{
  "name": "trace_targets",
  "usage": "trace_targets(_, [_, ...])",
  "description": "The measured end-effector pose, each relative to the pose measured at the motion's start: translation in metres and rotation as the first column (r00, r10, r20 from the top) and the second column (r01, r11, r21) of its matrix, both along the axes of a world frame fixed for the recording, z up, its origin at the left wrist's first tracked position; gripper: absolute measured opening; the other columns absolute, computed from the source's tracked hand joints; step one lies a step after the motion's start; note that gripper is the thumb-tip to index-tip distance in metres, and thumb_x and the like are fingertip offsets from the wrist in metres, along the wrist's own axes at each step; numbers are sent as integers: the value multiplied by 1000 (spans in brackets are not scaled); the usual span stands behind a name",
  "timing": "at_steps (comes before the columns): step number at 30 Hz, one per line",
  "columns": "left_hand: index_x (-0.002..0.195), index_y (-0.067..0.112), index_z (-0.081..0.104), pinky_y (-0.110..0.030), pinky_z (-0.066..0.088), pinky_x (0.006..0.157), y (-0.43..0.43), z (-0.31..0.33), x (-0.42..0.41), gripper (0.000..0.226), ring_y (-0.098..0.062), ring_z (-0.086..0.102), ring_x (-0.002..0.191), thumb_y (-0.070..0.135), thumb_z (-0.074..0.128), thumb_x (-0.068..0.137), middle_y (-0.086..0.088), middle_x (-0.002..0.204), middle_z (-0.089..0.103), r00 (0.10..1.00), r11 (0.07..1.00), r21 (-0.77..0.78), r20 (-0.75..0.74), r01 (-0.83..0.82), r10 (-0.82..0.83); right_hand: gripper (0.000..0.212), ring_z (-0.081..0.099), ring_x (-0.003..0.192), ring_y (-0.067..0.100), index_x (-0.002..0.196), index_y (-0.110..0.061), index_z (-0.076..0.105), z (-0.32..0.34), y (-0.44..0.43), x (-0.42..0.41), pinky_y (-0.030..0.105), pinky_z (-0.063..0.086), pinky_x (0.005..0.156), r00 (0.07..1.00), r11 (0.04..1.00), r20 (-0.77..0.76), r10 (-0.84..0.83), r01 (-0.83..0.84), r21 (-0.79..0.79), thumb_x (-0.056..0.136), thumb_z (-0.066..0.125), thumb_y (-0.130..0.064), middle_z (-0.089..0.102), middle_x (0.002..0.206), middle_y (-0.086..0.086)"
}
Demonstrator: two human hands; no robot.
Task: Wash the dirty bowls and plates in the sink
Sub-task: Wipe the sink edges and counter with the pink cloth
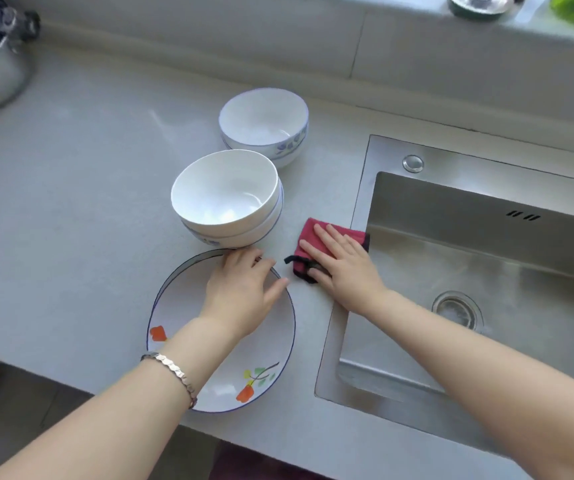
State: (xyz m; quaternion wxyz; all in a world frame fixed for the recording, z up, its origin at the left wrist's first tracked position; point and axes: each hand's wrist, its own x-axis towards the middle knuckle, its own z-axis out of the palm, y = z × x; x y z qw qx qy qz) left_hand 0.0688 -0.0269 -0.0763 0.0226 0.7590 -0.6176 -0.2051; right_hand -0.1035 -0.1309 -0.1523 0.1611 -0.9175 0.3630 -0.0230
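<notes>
Just left of the sink (451, 209), the right hand (342, 268) lies flat and released, fingers straight, pressing a red cloth (313, 233) on the counter (71, 202). Farther left of the sink, the left hand (240, 289) grasps the flowered plate (271, 341) by its far rim. Behind it stand two stacks of nested bowls (225, 199), insides bare white.

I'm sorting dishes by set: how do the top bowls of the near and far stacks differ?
The near top bowl is plain white; the far top bowl has a blue rim line and leaf pattern. The near one sits tilted, the far one level. Both nest upright in another bowl.
</notes>
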Motion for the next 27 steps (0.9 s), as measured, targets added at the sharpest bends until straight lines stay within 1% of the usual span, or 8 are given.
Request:
trace_targets(3, [121,18,59,-31,35,95,-3,-1,-5,71,-24,42,122,64,22,81,-1,130,52,998,997,41,8,-58,57,49,13,145,20,145,-30,29,9,-59,20,29,7,114,993,992,-58,-103,107,70,97,39,-38,15,157,1])
trace_targets(5, [126,20,54,-27,31,96,-6,-3,-7,53,-20,36,125,56,35,92,3,133,46,997,998,23,34,-64,63,49,12,145,18,146,-25,29,17,-93,30,29,10,112,981,977,-36,-188,191,97,99,41,-26,15,157,1])
trace_targets(8, [118,18,58,-28,35,89,-7,-3,-10,62,-22,41,119,60,25,86,2,124,51,996,996,33,43,-83,82,45,22,142,21,140,-15,41,19,-98,40,33,18,111,935,927,92,-343,321,194,95,46,-12,29,153,8])
trace_targets(13, [74,19,70,-26,47,51,-9,6,-7,46,-22,64,76,51,37,74,2,79,63,994,994,72,90,-77,70,34,56,117,36,106,-13,71,7,-16,20,43,41,95,928,955,253,275,-293,37,80,48,-14,61,125,14])
trace_targets(15, [83,19,71,-27,48,58,-6,6,-9,37,-23,63,87,46,46,81,0,88,64,995,997,40,74,-67,64,40,56,118,33,107,-16,71,6,-23,22,41,40,96,892,909,222,394,-414,49,82,40,-18,61,126,10])
trace_targets(19, [123,21,54,-27,36,88,-7,-5,-11,42,-18,35,125,48,43,93,4,129,45,991,992,21,40,-126,125,46,46,129,35,124,-18,61,7,-79,58,48,35,103,984,990,115,137,-140,16,86,35,-19,50,139,12])
trace_targets(23, [99,16,67,-29,46,72,-6,-1,-10,37,-24,56,105,47,51,87,0,106,59,993,995,-43,66,-93,96,43,14,144,20,142,-31,37,12,-141,71,36,9,115,988,988,-28,-151,151,17,99,35,-26,19,156,1])
trace_targets(27, [111,13,63,-29,40,84,-4,-7,-8,38,-25,48,115,43,49,91,-3,116,55,996,996,-44,22,-81,82,44,13,144,24,142,-29,36,21,-162,54,37,14,113,937,934,-61,-344,348,77,99,37,-22,17,156,6])
